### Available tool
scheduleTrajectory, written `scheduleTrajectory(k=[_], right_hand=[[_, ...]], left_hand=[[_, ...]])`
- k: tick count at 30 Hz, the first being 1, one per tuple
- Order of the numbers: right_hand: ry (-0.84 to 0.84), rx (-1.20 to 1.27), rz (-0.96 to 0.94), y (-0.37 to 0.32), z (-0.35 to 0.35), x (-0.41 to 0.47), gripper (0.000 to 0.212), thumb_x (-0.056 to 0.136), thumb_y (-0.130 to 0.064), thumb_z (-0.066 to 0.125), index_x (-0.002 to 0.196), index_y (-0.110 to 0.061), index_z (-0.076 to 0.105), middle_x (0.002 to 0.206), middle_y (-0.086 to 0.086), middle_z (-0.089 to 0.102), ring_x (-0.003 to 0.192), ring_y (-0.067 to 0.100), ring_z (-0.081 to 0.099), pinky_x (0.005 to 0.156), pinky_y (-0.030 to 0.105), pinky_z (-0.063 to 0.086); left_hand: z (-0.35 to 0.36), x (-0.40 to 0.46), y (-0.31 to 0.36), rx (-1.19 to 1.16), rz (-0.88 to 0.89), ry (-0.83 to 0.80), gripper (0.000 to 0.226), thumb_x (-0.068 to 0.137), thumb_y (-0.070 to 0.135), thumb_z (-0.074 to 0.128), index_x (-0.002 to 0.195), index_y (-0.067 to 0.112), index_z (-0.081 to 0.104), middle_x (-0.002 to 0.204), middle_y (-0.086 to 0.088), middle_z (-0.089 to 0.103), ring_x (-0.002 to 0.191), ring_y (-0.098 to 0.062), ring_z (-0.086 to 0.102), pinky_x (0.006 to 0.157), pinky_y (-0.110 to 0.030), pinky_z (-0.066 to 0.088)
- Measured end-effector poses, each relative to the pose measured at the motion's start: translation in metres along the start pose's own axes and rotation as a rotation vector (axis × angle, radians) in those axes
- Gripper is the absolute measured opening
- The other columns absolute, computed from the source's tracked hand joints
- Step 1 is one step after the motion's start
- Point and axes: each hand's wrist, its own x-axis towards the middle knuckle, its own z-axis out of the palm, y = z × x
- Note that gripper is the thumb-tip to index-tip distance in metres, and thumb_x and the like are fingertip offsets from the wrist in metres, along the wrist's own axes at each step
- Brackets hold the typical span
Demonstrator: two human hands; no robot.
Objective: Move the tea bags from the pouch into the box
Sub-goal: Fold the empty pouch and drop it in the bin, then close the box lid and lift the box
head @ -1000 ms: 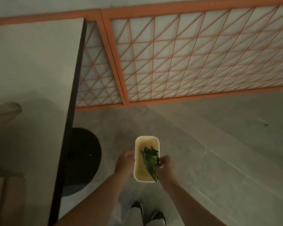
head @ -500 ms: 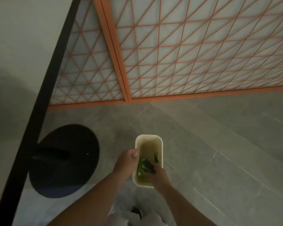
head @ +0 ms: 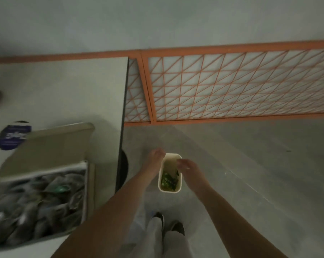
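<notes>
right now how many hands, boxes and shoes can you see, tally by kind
hands: 2 (left hand, right hand)
boxes: 2 (small cream box, cardboard box)
shoes: 2 (left shoe, right shoe)
total: 6

Cream bin (head: 169, 189) showing green wrappers (head: 167, 180) | orange lattice screen (head: 232, 86) crossing in triangles over white | grey floor (head: 250, 164) | brown cardboard box (head: 45, 146) holding grey packets (head: 36, 202) | dark blue round label (head: 12, 136)

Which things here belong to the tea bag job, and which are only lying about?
Job: small cream box, green tea bags inside, left hand holding it, right hand above it.
Lying about: cardboard carton of grey packets, blue disc, table.
</notes>
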Motion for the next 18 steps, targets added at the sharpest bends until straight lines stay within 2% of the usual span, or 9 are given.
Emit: scheduleTrajectory(k=[2, 5, 7, 9, 10, 12, 14, 17, 18], right_hand=[[-0.001, 0.012, -0.044, -0.026, 0.001, -0.019, 0.01, 0.094, -0.015, 0.057, 0.1, -0.022, 0.061, 0.099, 0.007, 0.062, 0.093, 0.026, 0.059, 0.095, 0.048, 0.046], [-0.022, 0.01, -0.107, -0.059, 0.01, -0.04, 0.014, 0.096, -0.02, 0.057, 0.108, -0.027, 0.062, 0.107, -0.001, 0.062, 0.096, 0.02, 0.059, 0.093, 0.04, 0.045], [-0.051, -0.033, -0.159, -0.077, 0.021, -0.051, 0.023, 0.096, -0.025, 0.056, 0.118, -0.025, 0.064, 0.109, -0.006, 0.062, 0.1, 0.016, 0.059, 0.093, 0.036, 0.046], [-0.107, -0.058, -0.202, -0.097, 0.036, -0.064, 0.027, 0.097, -0.025, 0.054, 0.123, -0.021, 0.062, 0.11, -0.007, 0.062, 0.104, 0.015, 0.059, 0.096, 0.035, 0.045], [-0.146, -0.06, -0.217, -0.105, 0.045, -0.071, 0.027, 0.098, -0.023, 0.053, 0.123, -0.02, 0.061, 0.109, -0.006, 0.061, 0.104, 0.014, 0.058, 0.095, 0.033, 0.045], [-0.202, -0.081, -0.259, -0.12, 0.066, -0.083, 0.025, 0.097, -0.022, 0.053, 0.12, -0.021, 0.063, 0.104, -0.006, 0.062, 0.098, 0.012, 0.059, 0.088, 0.029, 0.044], [-0.213, -0.11, -0.295, -0.129, 0.089, -0.088, 0.021, 0.093, -0.025, 0.056, 0.109, -0.026, 0.068, 0.098, -0.005, 0.067, 0.09, 0.014, 0.062, 0.082, 0.032, 0.046], [-0.266, -0.148, -0.283, -0.135, 0.117, -0.092, 0.025, 0.091, -0.028, 0.055, 0.112, -0.024, 0.069, 0.095, -0.008, 0.066, 0.081, 0.008, 0.061, 0.071, 0.025, 0.046], [-0.278, -0.159, -0.277, -0.137, 0.124, -0.094, 0.025, 0.093, -0.028, 0.054, 0.115, -0.025, 0.066, 0.094, -0.01, 0.064, 0.08, 0.004, 0.059, 0.068, 0.022, 0.044]], left_hand=[[-0.024, -0.026, 0.015, -0.024, 0.025, 0.033, 0.042, 0.105, 0.032, 0.05, 0.139, 0.008, 0.056, 0.133, -0.003, 0.057, 0.124, -0.021, 0.054, 0.104, -0.032, 0.04], [-0.059, -0.053, 0.02, -0.073, 0.075, 0.106, 0.036, 0.103, 0.035, 0.053, 0.134, 0.018, 0.061, 0.13, -0.001, 0.063, 0.124, -0.022, 0.057, 0.11, -0.041, 0.042], [-0.083, -0.068, 0.021, -0.149, 0.156, 0.17, 0.015, 0.102, 0.029, 0.056, 0.113, 0.027, 0.067, 0.111, 0.001, 0.068, 0.118, -0.027, 0.062, 0.106, -0.044, 0.046], [-0.105, -0.082, 0.021, -0.238, 0.205, 0.232, 0.007, 0.097, 0.032, 0.061, 0.101, 0.031, 0.067, 0.1, 0.002, 0.069, 0.105, -0.026, 0.066, 0.096, -0.042, 0.049], [-0.115, -0.089, 0.018, -0.271, 0.23, 0.27, 0.01, 0.094, 0.035, 0.063, 0.101, 0.032, 0.067, 0.1, 0.001, 0.07, 0.1, -0.022, 0.066, 0.093, -0.039, 0.05], [-0.137, -0.108, 0.014, -0.347, 0.261, 0.338, 0.008, 0.096, 0.028, 0.063, 0.102, 0.032, 0.067, 0.1, 0.001, 0.069, 0.093, -0.016, 0.063, 0.088, -0.034, 0.049], [-0.155, -0.124, 0.006, -0.383, 0.268, 0.385, 0.014, 0.098, 0.025, 0.062, 0.11, 0.026, 0.068, 0.107, -0.002, 0.068, 0.097, -0.016, 0.062, 0.091, -0.035, 0.049], [-0.184, -0.144, -0.013, -0.283, 0.274, 0.469, 0.021, 0.101, 0.021, 0.056, 0.118, 0.017, 0.066, 0.106, 0.001, 0.067, 0.097, -0.017, 0.064, 0.083, -0.022, 0.05], [-0.194, -0.148, -0.02, -0.264, 0.275, 0.509, 0.02, 0.101, 0.02, 0.054, 0.116, 0.018, 0.067, 0.101, 0.002, 0.066, 0.094, -0.021, 0.064, 0.08, -0.024, 0.05]])
